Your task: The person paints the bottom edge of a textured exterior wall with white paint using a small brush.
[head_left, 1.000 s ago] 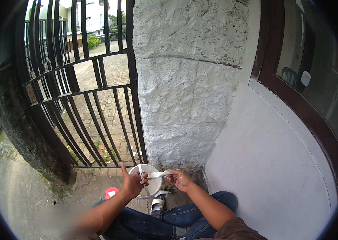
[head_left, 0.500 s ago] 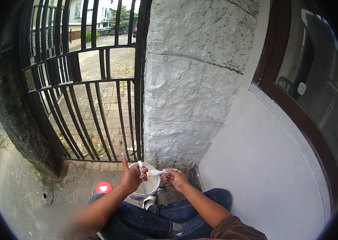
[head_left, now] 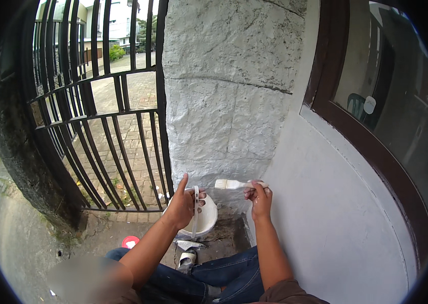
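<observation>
My left hand (head_left: 183, 206), thumb raised, has its fingers curled round the upright strap handle (head_left: 196, 210) of a white bucket (head_left: 213, 223). Whitish paint shows inside the bucket, though I cannot tell whether its base touches the ground. To the right, my right hand (head_left: 260, 201) grips a paintbrush (head_left: 239, 185) by its handle end. Its pale, paint-coated bristles point left, just in front of the rough white stone pillar (head_left: 219, 126) and above the bucket's right rim. The brush lies roughly level.
A red lid (head_left: 131, 241) with white paint lies on the ground left of my legs. Beside the bucket are a sandal (head_left: 187, 258) and a pale flat object (head_left: 189, 244). A black barred gate (head_left: 117, 121) stands left, a smooth light wall (head_left: 335, 202) and brown-framed window (head_left: 363, 147) right.
My right hand has lifted the brush up and right from over the bucket toward the pillar. My left hand and the bucket have shifted rightward and away from me. The view has turned slightly right.
</observation>
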{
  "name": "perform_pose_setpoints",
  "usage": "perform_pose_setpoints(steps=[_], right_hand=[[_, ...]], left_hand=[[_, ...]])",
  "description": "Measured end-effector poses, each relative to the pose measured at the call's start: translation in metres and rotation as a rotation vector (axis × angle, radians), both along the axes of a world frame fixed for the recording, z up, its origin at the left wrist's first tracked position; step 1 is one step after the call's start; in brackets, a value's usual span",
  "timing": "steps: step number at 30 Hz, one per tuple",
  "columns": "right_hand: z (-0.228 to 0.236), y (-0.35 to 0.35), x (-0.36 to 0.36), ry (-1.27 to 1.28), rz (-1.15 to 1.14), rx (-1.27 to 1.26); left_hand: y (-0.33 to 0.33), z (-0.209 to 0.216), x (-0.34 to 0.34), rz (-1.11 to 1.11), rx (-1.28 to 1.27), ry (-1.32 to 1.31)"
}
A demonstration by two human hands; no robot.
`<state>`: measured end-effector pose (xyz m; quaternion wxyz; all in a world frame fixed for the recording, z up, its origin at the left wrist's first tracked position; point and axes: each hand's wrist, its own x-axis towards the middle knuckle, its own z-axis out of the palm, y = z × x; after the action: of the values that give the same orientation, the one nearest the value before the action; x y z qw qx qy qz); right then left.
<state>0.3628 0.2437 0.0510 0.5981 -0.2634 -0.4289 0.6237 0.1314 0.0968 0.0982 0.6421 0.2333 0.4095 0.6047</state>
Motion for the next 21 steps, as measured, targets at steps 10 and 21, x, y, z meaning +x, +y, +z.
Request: perform_pose_setpoints(steps=[10,21], right_hand=[[0.292,0.065,-0.024,0.166,-0.248,0.743],[0.312,0.054,0.007,-0.89,-0.827,1.294]], left_hand=[[0.024,0.012,0.025,-0.096,0.309,-0.206],[0.006,-0.011,-0.02,-0.263,-0.037,0.173]])
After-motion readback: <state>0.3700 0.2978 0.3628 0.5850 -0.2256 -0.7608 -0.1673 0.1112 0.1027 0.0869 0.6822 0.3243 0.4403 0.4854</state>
